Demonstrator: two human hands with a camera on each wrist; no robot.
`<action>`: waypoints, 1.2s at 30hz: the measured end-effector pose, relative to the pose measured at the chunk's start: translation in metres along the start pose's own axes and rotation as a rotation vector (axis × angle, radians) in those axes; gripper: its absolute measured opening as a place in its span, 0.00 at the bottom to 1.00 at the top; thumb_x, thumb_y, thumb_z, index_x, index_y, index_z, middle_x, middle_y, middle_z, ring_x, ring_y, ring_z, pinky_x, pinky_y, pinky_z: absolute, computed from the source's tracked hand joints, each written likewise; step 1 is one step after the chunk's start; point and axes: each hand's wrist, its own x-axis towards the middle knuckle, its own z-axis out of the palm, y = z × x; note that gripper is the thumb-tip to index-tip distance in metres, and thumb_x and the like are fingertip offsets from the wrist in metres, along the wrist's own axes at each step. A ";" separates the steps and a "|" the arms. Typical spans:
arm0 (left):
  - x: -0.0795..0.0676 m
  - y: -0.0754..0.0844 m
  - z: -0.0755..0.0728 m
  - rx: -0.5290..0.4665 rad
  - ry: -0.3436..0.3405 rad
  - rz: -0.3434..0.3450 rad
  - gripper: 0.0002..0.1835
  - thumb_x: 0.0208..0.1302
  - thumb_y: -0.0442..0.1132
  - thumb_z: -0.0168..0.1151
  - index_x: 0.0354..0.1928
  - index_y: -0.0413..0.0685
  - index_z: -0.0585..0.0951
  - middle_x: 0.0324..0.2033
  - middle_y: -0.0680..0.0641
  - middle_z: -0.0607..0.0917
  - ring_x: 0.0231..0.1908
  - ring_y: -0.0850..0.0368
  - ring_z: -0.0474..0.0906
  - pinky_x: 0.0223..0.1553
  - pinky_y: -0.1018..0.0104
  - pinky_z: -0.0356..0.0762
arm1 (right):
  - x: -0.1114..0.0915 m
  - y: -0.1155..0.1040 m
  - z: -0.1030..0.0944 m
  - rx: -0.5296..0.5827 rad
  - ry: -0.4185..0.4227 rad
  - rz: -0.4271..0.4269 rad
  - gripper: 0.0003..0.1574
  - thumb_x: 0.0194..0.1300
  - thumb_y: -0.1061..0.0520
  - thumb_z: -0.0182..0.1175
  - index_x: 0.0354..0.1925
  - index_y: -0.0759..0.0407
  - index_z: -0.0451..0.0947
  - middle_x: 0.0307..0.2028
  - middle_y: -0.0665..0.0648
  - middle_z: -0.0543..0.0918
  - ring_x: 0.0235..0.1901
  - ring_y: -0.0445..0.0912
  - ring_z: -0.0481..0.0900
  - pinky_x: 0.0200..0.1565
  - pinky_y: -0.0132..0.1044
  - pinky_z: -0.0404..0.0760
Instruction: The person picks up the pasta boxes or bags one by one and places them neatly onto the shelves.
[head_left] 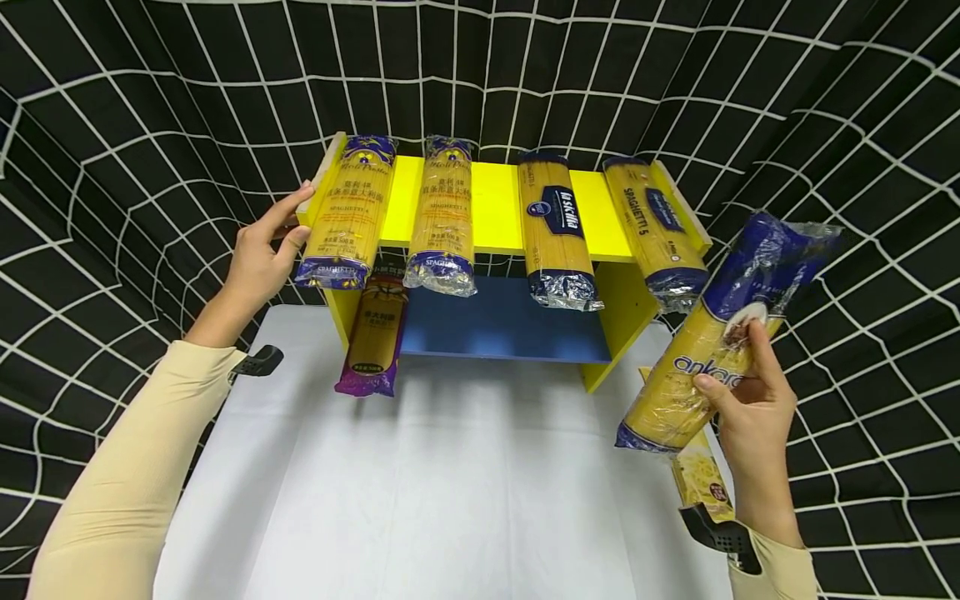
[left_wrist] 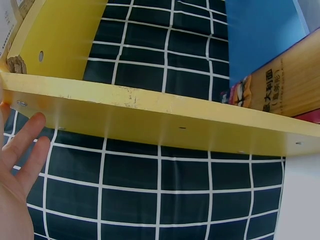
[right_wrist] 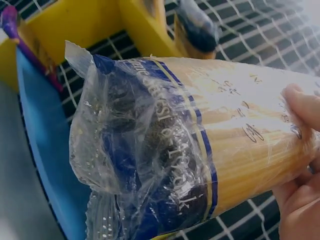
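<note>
My right hand (head_left: 757, 408) grips a clear-and-blue bag of spaghetti (head_left: 682, 375) labelled "ankara", tilted in front of the shelf's right side. In the right wrist view, its crumpled blue end (right_wrist: 150, 150) points away from the hand. My left hand (head_left: 262, 258) holds the front corner of the yellow shelf's left side panel (head_left: 324, 179), thumb low and fingers higher. In the left wrist view, two of its fingers (left_wrist: 35, 155) extend straight beside the panel's outer face. A spaghetti pack (head_left: 348, 208) lies just inside that panel.
More spaghetti packs, one in the left middle (head_left: 442, 208), one labelled la Sicilia (head_left: 555, 225) and one at the right (head_left: 652, 225), lie on the yellow top. A purple-ended pasta pack (head_left: 375, 333) stands on the blue lower shelf (head_left: 502, 317). A yellow pack (head_left: 701, 475) lies on the white table (head_left: 450, 483).
</note>
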 end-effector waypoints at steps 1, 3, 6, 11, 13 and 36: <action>0.000 0.000 0.000 0.002 0.001 0.000 0.27 0.72 0.43 0.55 0.72 0.68 0.68 0.72 0.64 0.67 0.49 0.93 0.67 0.52 0.90 0.67 | 0.001 0.000 0.004 0.004 -0.029 -0.005 0.51 0.55 0.86 0.56 0.73 0.60 0.62 0.68 0.63 0.73 0.59 0.48 0.80 0.52 0.32 0.84; 0.000 -0.001 0.000 0.005 0.002 -0.001 0.27 0.72 0.43 0.55 0.72 0.68 0.68 0.72 0.63 0.67 0.49 0.92 0.67 0.52 0.90 0.67 | 0.004 0.001 0.012 0.011 -0.084 -0.005 0.50 0.55 0.85 0.57 0.73 0.61 0.62 0.66 0.63 0.75 0.57 0.48 0.82 0.50 0.33 0.84; 0.000 -0.001 -0.001 0.011 0.004 -0.005 0.27 0.72 0.43 0.55 0.72 0.68 0.68 0.72 0.63 0.68 0.50 0.90 0.70 0.52 0.89 0.67 | 0.007 0.003 0.024 -0.008 -0.159 0.000 0.50 0.54 0.85 0.58 0.72 0.61 0.62 0.64 0.62 0.78 0.54 0.47 0.85 0.48 0.33 0.85; 0.000 -0.001 0.000 0.009 0.000 -0.007 0.27 0.73 0.43 0.55 0.72 0.68 0.68 0.72 0.63 0.68 0.49 0.90 0.70 0.51 0.89 0.68 | 0.011 0.005 0.043 -0.082 -0.255 0.048 0.51 0.55 0.84 0.59 0.73 0.59 0.62 0.62 0.57 0.80 0.49 0.43 0.87 0.45 0.30 0.86; -0.001 -0.001 0.000 0.008 -0.001 -0.007 0.27 0.73 0.43 0.55 0.72 0.68 0.68 0.72 0.63 0.67 0.49 0.91 0.69 0.51 0.89 0.68 | 0.013 0.005 0.051 -0.116 -0.281 0.079 0.51 0.55 0.83 0.60 0.73 0.58 0.62 0.61 0.55 0.81 0.48 0.42 0.87 0.44 0.30 0.86; 0.000 0.000 -0.001 0.014 -0.004 -0.019 0.27 0.72 0.44 0.55 0.71 0.70 0.68 0.72 0.65 0.67 0.49 0.87 0.71 0.51 0.89 0.68 | 0.006 0.044 0.112 -0.233 -0.726 0.283 0.47 0.59 0.72 0.65 0.73 0.53 0.63 0.68 0.35 0.71 0.48 0.33 0.84 0.44 0.29 0.85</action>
